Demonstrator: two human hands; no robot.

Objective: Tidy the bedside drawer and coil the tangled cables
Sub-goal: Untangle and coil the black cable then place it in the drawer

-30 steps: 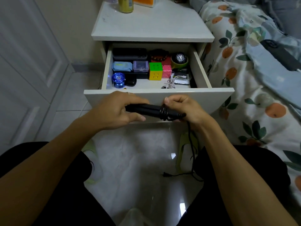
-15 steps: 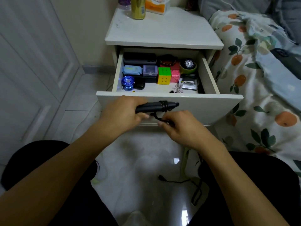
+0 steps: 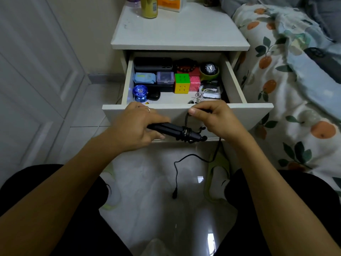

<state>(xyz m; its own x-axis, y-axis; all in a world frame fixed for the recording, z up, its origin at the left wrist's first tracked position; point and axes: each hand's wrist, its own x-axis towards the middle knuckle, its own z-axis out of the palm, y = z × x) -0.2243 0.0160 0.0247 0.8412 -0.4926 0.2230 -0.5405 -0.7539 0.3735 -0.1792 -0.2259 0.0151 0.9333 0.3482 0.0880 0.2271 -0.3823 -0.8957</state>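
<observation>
The left hand (image 3: 137,126) grips one end of a black bundle (image 3: 177,131), fingers curled over it, holding it level in front of the open drawer (image 3: 186,112). The right hand (image 3: 214,117) pinches a black cable (image 3: 186,118) between thumb and fingers just above the bundle's other end, where several turns of cable are already wound tight. The bundle looks like two dark handles side by side, though I cannot be sure in this light. From under the right hand the loose cable drops to the floor (image 3: 156,182), loops once and ends in one small plug (image 3: 174,195).

Inside the drawer I count one cube (image 3: 182,83), one pink block (image 3: 194,84), one blue yo-yo (image 3: 140,92), one watch (image 3: 209,68), one bead bracelet (image 3: 185,65), one dark case (image 3: 153,64) and a white cord tangle (image 3: 200,96). On the nightstand (image 3: 180,34) stand one can (image 3: 149,7) and one box (image 3: 170,3). Two slippers (image 3: 217,174) sit on the floor beside the bed (image 3: 295,80).
</observation>
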